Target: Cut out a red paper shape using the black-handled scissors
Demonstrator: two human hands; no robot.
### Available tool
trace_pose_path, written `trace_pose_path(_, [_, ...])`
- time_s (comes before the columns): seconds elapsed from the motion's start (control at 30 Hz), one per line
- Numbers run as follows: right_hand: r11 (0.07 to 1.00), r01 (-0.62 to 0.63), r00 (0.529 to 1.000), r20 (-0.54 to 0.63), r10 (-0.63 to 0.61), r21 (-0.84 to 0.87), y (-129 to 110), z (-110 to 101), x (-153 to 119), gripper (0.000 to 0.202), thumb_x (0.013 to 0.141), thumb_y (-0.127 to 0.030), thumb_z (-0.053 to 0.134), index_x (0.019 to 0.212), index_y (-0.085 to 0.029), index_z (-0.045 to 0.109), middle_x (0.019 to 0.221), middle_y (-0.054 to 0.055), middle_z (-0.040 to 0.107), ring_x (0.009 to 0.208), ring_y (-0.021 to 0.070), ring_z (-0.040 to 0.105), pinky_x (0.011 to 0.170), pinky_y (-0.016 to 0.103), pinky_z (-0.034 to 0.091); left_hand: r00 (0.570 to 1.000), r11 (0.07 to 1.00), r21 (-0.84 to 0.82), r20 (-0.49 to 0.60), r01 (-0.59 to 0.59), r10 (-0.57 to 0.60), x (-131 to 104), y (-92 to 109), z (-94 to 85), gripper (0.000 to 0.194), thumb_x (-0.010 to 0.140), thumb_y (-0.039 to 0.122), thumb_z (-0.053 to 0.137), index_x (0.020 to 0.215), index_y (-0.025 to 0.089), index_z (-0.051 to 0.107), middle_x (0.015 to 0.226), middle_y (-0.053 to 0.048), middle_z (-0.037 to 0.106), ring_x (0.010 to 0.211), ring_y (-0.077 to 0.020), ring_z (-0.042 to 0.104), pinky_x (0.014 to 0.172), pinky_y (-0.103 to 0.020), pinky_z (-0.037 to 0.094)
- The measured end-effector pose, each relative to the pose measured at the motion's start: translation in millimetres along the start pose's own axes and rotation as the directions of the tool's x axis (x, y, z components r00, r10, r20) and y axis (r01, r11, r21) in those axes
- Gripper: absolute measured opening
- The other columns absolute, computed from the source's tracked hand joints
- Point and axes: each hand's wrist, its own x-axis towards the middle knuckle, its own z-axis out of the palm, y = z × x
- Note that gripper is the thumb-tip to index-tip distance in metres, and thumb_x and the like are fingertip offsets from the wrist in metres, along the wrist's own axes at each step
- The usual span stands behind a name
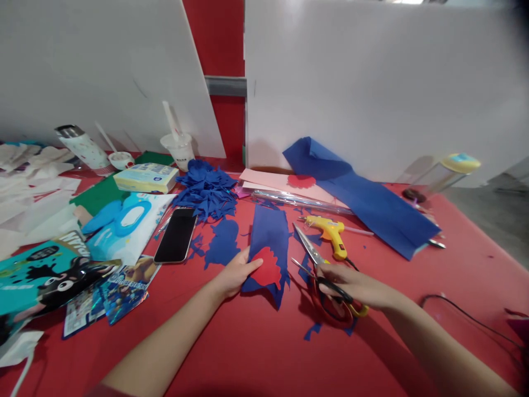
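Observation:
My left hand (pixel 236 274) is closed on the edge of a blue sheet strip (pixel 269 226), which looks like felt or paper. Its thumb presses a red scalloped cut-out (pixel 266 267) flat on the strip's near end, where the blue edge is jagged. To the right of the strip, my right hand (pixel 345 282) grips a pair of scissors (pixel 311 246) with dark and yellow handles. Their blades stand apart and point away toward the strip, without touching it. Blue scraps (pixel 313 331) lie around the scissors.
Beyond the scissors lie a yellow glue gun (pixel 330 231) and a long blue sheet (pixel 351 190). A pile of blue cut pieces (pixel 206 187), a phone (pixel 176 235) and a wipes pack (pixel 128 226) lie left. A plastic cup (pixel 178 149) stands behind, near white panels (pixel 372 82).

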Motion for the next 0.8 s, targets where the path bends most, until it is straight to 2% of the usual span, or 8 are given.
trace_pose_path(0.17, [0.999, 0.007, 0.996, 0.087, -0.009, 0.032, 3, 4, 2, 0.038, 0.073, -0.052, 0.057, 0.067, -0.021, 0.037, 0.056, -0.006, 0.046, 0.042, 0.0082, 0.046, 0.038, 0.019, 0.036, 0.997, 0.985, 0.156, -0.013, -0.069, 0.072, 0, 0, -1.2, 0.032, 0.073, 0.025, 0.063, 0.103, 0.014, 0.059, 0.103, -0.007, 0.067, 0.09, -0.0202, 0.061, 0.084, -0.032, 0.046])
trace_pose_path(0.3, [0.998, 0.063, 0.995, 0.083, -0.063, 0.0, 4, 5, 5, 0.042, 0.072, -0.057, 0.056, 0.067, -0.019, 0.037, 0.061, -0.005, 0.044, 0.046, 0.0077, 0.046, 0.04, 0.019, 0.037, 0.997, 0.963, 0.258, 0.016, -0.077, 0.075, 0, 1, -3.1, 0.025, 0.074, 0.028, 0.062, 0.094, 0.012, 0.064, 0.095, -0.007, 0.069, 0.085, -0.0207, 0.062, 0.08, -0.031, 0.046])
trace_pose_path(0.43, [0.997, 0.025, 0.994, 0.106, -0.033, 0.076, 5, 10, 7, 0.042, 0.073, -0.058, 0.055, 0.07, -0.02, 0.037, 0.058, -0.005, 0.047, 0.042, 0.0088, 0.05, 0.038, 0.02, 0.034, 0.998, 0.958, 0.28, 0.036, -0.064, 0.056, -1, 0, -3.4, 0.025, 0.076, 0.03, 0.06, 0.092, 0.012, 0.063, 0.086, -0.005, 0.07, 0.076, -0.0196, 0.063, 0.073, -0.031, 0.048])
trace_pose_path(0.6, [0.979, 0.049, 0.988, 0.134, -0.076, 0.198, 11, 17, 12, 0.041, 0.073, -0.054, 0.058, 0.07, -0.02, 0.036, 0.05, -0.008, 0.047, 0.037, 0.0092, 0.051, 0.039, 0.019, 0.029, 0.997, 0.961, 0.27, 0.043, -0.069, 0.059, -1, 0, -2.6, 0.026, 0.076, 0.031, 0.06, 0.093, 0.012, 0.061, 0.085, -0.006, 0.069, 0.074, -0.0189, 0.063, 0.071, -0.03, 0.049])
trace_pose_path(0.8, [0.98, 0.072, 0.987, 0.127, -0.097, 0.184, 17, 19, 16, 0.035, 0.079, -0.049, 0.055, 0.072, -0.02, 0.037, 0.046, -0.008, 0.05, 0.037, 0.0093, 0.052, 0.04, 0.019, 0.026, 0.997, 0.962, 0.263, 0.035, -0.076, 0.069, 0, 0, -2.0, 0.023, 0.076, 0.031, 0.06, 0.089, 0.012, 0.063, 0.085, -0.006, 0.07, 0.073, -0.0184, 0.063, 0.07, -0.029, 0.049])
